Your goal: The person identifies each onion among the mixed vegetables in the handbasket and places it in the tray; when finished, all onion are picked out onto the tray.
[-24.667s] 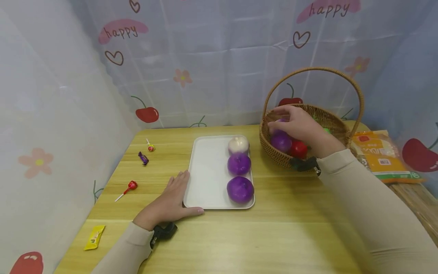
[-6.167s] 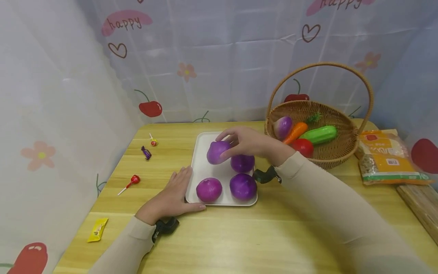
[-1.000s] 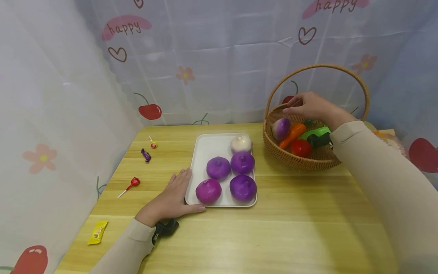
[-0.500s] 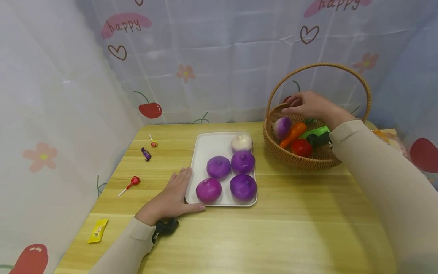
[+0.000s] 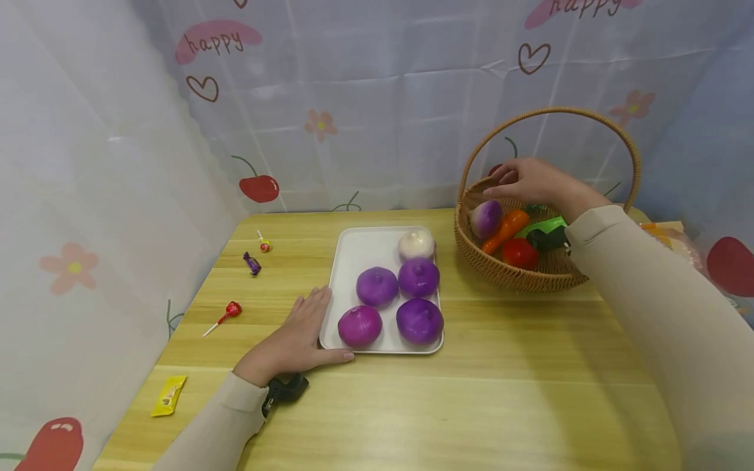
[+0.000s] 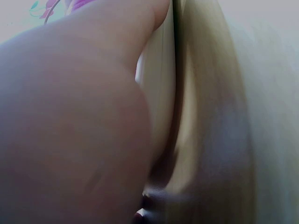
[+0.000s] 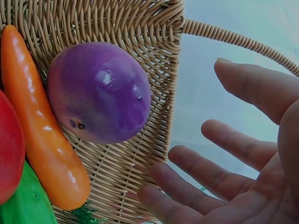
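While the table [image 5: 448,405] carries everything, the white tray [image 5: 353,261] is steadied by the left hand [image 5: 294,343], fingers flat. Just below the right hand [image 5: 533,183], whose grip is spread, the purple turnip [image 5: 485,218] lies in the wicker basket [image 5: 530,278]; a glancing touch could roll it away.

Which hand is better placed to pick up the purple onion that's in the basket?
The right hand: it hovers open just above the purple onion in the basket. The left hand rests flat on the table against the white tray, well away.
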`<state>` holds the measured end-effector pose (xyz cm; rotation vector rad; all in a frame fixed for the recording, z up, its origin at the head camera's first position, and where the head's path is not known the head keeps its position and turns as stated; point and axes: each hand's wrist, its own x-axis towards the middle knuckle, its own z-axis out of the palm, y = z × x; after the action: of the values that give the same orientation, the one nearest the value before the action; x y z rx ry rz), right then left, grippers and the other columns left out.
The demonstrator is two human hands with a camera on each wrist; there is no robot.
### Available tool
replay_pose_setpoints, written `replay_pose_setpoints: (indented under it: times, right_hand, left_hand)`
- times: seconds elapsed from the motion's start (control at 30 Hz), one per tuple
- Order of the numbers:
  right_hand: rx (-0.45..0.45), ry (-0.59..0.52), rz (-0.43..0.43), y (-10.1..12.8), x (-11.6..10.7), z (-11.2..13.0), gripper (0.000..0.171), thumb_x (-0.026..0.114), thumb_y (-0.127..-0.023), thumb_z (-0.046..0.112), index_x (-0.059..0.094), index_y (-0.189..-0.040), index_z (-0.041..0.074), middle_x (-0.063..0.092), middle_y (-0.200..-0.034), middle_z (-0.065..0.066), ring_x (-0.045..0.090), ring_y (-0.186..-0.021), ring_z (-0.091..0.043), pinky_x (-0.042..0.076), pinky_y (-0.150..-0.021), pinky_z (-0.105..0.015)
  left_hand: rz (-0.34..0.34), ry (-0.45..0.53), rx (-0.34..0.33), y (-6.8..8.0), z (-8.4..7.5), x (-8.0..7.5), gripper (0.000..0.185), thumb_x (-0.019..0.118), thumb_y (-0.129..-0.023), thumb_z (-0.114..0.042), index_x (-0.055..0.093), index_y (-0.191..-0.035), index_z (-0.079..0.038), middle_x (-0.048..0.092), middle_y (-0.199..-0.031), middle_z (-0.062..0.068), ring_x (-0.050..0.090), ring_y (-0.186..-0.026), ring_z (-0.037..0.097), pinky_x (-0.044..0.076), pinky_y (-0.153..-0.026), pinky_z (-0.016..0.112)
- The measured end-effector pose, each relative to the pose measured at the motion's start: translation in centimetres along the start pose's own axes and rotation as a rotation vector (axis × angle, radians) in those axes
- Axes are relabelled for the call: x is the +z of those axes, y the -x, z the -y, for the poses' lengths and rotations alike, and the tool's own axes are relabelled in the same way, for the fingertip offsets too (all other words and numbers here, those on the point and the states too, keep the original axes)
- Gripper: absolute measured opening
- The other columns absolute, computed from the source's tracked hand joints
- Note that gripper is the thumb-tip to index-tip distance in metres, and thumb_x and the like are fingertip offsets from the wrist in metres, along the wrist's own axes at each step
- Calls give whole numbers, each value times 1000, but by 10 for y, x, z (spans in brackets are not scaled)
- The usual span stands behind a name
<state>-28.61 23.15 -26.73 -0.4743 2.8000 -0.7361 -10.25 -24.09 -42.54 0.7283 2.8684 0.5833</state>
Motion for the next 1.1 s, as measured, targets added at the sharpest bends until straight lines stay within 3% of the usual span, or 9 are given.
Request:
replay_pose_setpoints:
  times: [1.1]
  right_hand:
    - [-15,0,40,0,8,-3,73,67,-103,48,50,-148,-7,52,-141,-37,48,-130,-53,38,-108,-67]
  left_hand:
    - [10,3,-4,2,-2,-4,137,66,-80,-85,11,-165,7,11,-172,23,8,-158,40,4,-125,55]
